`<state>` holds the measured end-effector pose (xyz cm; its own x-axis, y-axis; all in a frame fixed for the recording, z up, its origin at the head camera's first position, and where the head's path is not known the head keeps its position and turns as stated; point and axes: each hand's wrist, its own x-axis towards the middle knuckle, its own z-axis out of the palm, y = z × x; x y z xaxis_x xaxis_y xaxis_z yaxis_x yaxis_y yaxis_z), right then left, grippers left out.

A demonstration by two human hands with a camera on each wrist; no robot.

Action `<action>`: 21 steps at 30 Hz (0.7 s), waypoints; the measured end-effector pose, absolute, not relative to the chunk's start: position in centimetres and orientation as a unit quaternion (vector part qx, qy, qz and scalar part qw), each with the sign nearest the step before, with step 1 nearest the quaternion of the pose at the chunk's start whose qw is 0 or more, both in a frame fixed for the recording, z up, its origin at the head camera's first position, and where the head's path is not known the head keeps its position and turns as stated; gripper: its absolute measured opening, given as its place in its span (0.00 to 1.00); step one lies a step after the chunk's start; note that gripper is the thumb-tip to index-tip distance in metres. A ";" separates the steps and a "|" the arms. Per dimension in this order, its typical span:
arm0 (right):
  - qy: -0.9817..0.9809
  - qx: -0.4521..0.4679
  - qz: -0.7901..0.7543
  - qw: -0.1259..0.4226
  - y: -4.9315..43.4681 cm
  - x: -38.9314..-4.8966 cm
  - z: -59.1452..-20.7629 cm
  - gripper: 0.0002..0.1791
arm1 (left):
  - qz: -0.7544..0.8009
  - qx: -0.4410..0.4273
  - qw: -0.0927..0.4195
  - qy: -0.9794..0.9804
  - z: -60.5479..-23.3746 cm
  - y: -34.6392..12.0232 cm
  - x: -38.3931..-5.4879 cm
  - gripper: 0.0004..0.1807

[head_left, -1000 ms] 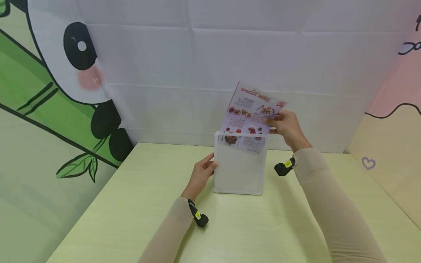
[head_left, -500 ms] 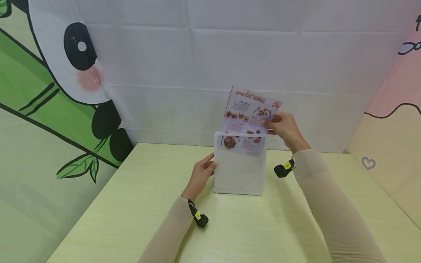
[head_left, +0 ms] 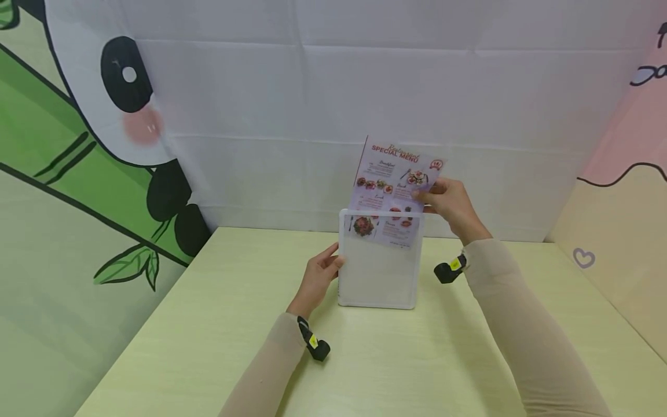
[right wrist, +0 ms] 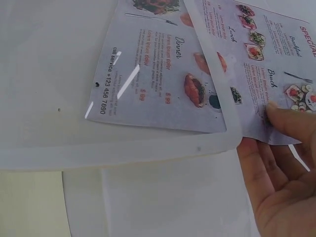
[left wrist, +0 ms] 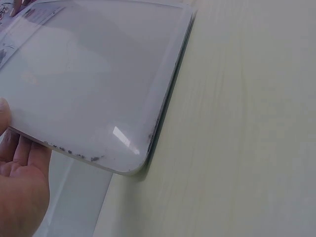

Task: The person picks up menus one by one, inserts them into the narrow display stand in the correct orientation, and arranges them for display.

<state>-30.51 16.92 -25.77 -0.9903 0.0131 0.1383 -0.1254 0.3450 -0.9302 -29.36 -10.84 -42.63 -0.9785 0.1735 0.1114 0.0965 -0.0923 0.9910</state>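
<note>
A clear sign holder (head_left: 378,278) with a whitish border stands on the table, and my left hand (head_left: 316,279) pinches its left edge, thumb in front and fingers behind. My right hand (head_left: 452,205) grips the right edge of a printed menu sheet (head_left: 388,179), headed "Special Menu". The sheet's lower part lies behind the holder's clear front panel, tilted slightly; its upper part sticks out above the top border. In the right wrist view, the sheet's bottom corner shows through the panel (right wrist: 49,98). Dark specks mark the holder's edge in the left wrist view.
The pale yellow-green table (head_left: 234,347) runs back to a white cloth backdrop (head_left: 271,116). Cartoon-printed cloths (head_left: 104,220) hang at the left and right. A small black camera (head_left: 315,346) is strapped to each wrist.
My right hand has moved the menu sheet down and slightly left, so more of it sits behind the clear panel. The left hand and the holder have stayed put.
</note>
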 end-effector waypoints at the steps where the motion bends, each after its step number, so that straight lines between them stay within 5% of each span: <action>1: -0.816 0.039 0.573 0.062 17.0 -30.5 -25.8 0.21 | 0.732 0.100 0.026 0.673 -42.6 -10.8 -29.4 0.30; 21: -0.781 0.036 0.615 0.099 17.0 -30.8 -25.8 0.23 | 0.734 0.103 0.024 0.671 -42.7 -10.9 -29.3 0.30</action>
<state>-30.77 16.98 -25.79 -0.9779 0.0644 0.1990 -0.1785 0.2397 -0.9543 -29.35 -10.92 -42.75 -0.9776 0.1731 0.1194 0.1036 -0.0978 0.9898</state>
